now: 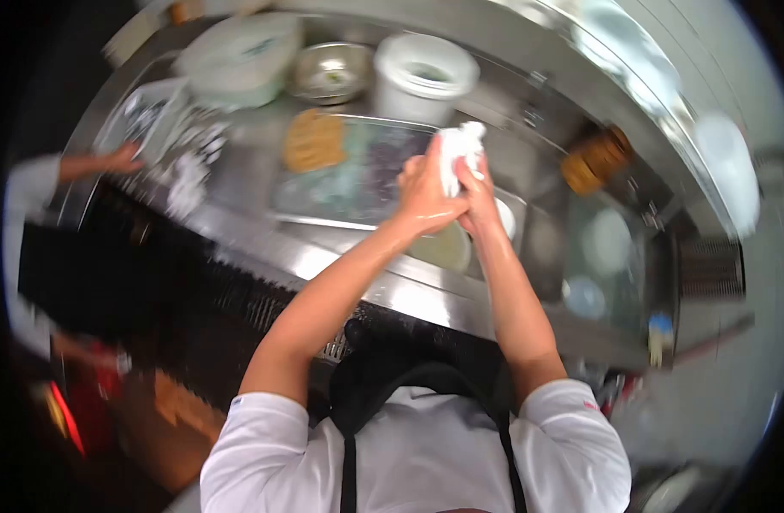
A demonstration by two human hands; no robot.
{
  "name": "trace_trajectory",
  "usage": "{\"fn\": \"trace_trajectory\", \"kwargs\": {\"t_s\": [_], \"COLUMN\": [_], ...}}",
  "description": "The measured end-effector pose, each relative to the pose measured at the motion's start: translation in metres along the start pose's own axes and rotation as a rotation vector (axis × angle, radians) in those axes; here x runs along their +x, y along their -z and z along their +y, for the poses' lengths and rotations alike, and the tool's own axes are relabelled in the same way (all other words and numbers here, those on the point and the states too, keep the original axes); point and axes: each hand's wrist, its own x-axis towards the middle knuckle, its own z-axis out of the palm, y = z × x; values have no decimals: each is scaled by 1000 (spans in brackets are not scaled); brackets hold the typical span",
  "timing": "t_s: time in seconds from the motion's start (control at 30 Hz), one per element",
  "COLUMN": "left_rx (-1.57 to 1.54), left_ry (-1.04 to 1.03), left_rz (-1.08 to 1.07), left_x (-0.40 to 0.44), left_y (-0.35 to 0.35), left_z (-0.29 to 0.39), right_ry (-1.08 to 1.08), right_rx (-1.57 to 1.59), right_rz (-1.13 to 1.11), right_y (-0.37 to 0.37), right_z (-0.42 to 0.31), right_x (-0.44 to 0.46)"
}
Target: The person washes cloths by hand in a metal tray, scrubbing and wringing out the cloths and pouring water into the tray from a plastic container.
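Both of my hands are closed around a bunched white cloth (458,154), held up over the steel counter and sink. My left hand (428,190) grips it from the left, and my right hand (479,190) wraps the right side. My wrists are close together and my forearms look wet. Behind and left of my hands is a large metal tray (323,192) with a tan cloth or sponge-like piece (314,140) on its far left corner. Below my hands is a round container of cloudy liquid (443,248), partly hidden by my left wrist.
At the back stand a white bucket (426,81), a steel bowl (330,73) and a large pale tub (242,64). A co-worker's hand (125,159) is by a white bin (144,120) at left. Right, a sink basin (605,265) holds pale dishes below an amber container (597,158).
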Motion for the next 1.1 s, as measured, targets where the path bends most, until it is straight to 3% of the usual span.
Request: {"fn": "trace_trajectory", "kwargs": {"t_s": [0.03, 0.07, 0.13, 0.17, 0.2, 0.27, 0.37, 0.57, 0.7, 0.77, 0.8, 0.87, 0.97, 1.03, 1.1], "left_rx": [33, 57, -57, -158, -353, -604, -621, -427, -409, -405, -391, -369, -296, -303, -314], "left_ry": [-164, -314, -611, -507, -480, -100, -8, 47, 49, 42, 54, 48, -8, 7, -8], "left_rz": [-32, -114, -222, -238, -100, 46, 213, 332, 347, 345, 338, 280, 197, 194, 193], "left_x": [-6, -9, -15, -30, -41, -65, -96, -129, -124, -117, -117, -119, -123, -125, -121], "left_y": [-13, -15, -23, -18, -27, -22, -9, -11, -32, -50, -58, -72, -90, -96, -96], "left_z": [1, 9, 12, 29, 20, 8, -24, -78, -71, -52, -36, -18, -8, -8, -12], "right_ry": [-46, -103, -23, 66, 67, 153, 420, 623, 845, 804, 627, 510, 334, 285, 304], "right_rx": [-36, 143, 305, 347, 399, 441, 373, 373, 179, 219, 210, 60, -606, -884, -950], "right_rz": [121, 122, 227, 247, 276, 395, 612, 1250, 1349, 1157, 1567, 1772, 2203, 2190, 1973], "right_y": [21, 50, 67, 84, 109, 156, 241, 441, 543, 585, 568, 599, 637, 625, 582], "right_z": [-4, -4, -27, -37, -50, -70, -102, -182, -299, -358, -380, -383, -326, -272, -226], "right_x": [-3, -7, -38, -50, -67, -95, -138, -253, -326, -361, -362, -380, -388, -366, -330]}}
